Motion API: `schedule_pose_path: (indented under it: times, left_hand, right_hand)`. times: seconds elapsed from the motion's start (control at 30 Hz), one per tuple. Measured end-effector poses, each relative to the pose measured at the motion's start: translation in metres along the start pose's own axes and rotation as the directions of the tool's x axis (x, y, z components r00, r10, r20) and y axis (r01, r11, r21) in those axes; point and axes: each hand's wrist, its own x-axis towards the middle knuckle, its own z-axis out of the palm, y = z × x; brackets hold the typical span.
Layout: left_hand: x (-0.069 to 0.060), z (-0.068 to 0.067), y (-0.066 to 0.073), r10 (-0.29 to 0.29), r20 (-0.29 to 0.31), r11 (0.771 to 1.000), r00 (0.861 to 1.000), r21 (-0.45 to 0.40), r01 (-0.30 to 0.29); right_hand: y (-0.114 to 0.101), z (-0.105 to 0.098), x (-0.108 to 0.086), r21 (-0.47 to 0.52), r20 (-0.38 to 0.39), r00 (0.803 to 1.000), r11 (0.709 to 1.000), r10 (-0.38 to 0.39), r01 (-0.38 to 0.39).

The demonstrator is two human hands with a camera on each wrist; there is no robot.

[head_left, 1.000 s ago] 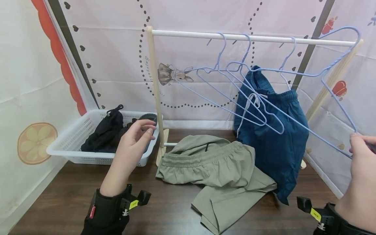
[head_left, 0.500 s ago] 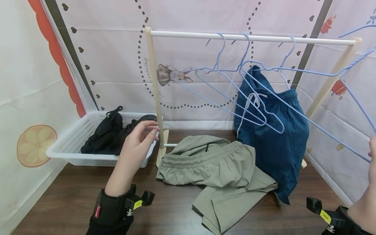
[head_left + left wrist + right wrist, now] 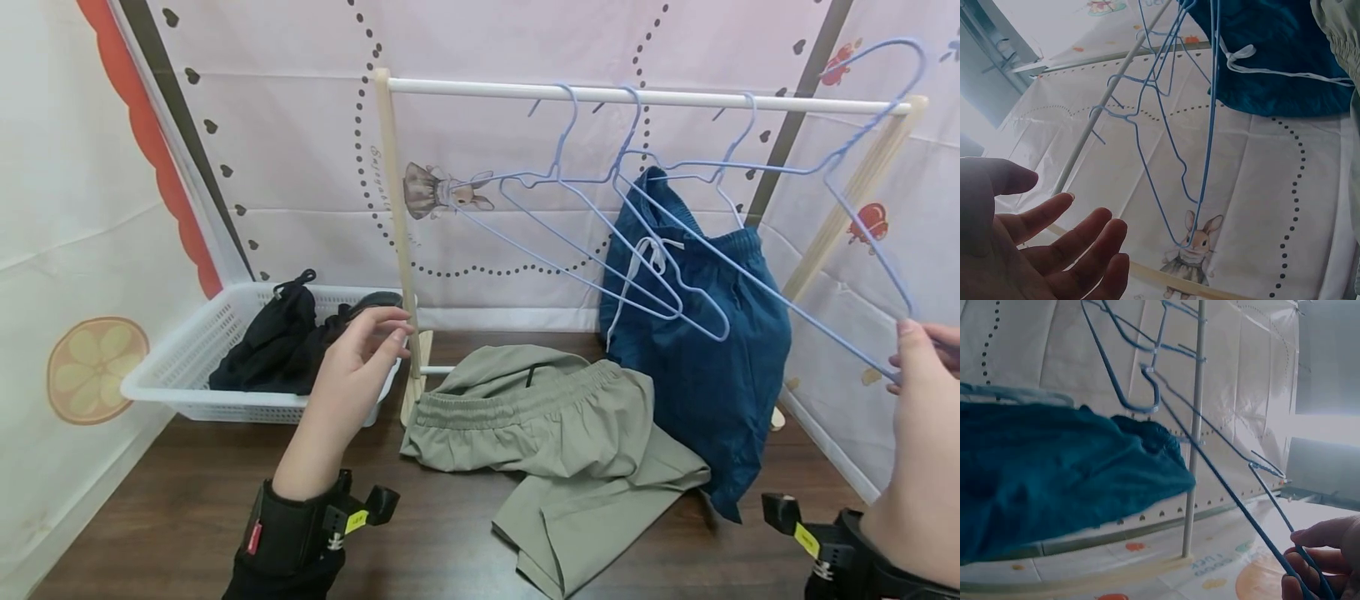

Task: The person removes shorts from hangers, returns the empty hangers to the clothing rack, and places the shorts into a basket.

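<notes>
The left hand [image 3: 362,360] is raised, fingers loosely bent, thumb apart, while the right hand [image 3: 928,392], well away from it, pinches with curled fingers.

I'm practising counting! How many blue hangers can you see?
4: a first hanger and second hanger hang bare on the white rail, a third hanger hangs there, partly hidden by blue shorts, and the right hand holds a fourth hanger. The black clothes could hide more.

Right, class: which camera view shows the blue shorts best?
The head view: the blue shorts appear nearly whole, white drawstring included, though a hanger crosses in front. The left wrist view catches only part, with drawstring, cut off at the top; the right wrist view shows them from another side, cropped at the left.
</notes>
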Motion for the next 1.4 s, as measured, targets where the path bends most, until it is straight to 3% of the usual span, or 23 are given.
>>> schedule_pose_path:
  times: [0.17,0.33,0.53,0.73,1.17,1.4]
  left_hand:
    - [0.000,0.002,0.001,-0.012,0.002,1.000,1.000,-0.002,0.012]
    - [0.000,0.004,0.001,-0.015,0.007,1.000,1.000,-0.005,0.015]
    - [0.000,0.006,0.001,-0.019,0.018,1.000,1.000,0.007,0.018]
    - [-0.001,0.008,0.000,-0.024,0.030,1.000,0.999,-0.001,0.024]
    - [0.000,0.011,0.002,-0.012,0.035,1.000,0.999,0.018,0.011]
    - [0.000,0.011,0.003,-0.016,0.035,1.000,0.999,0.015,0.015]
  right_hand:
    - [-0.010,0.009,-0.007,-0.139,0.079,0.992,0.984,-0.097,0.107]
    - [-0.020,0.019,-0.015,-0.211,0.134,0.974,0.955,-0.185,0.210]
    - [-0.031,0.030,-0.018,-0.256,0.171,0.957,0.928,-0.233,0.272]
    - [-0.035,0.042,-0.016,-0.241,0.228,0.923,0.901,-0.310,0.362]
    - [-0.042,0.064,-0.009,-0.220,0.350,0.879,0.884,-0.323,0.412]
    - [-0.037,0.077,-0.009,-0.210,0.379,0.868,0.884,-0.321,0.418]
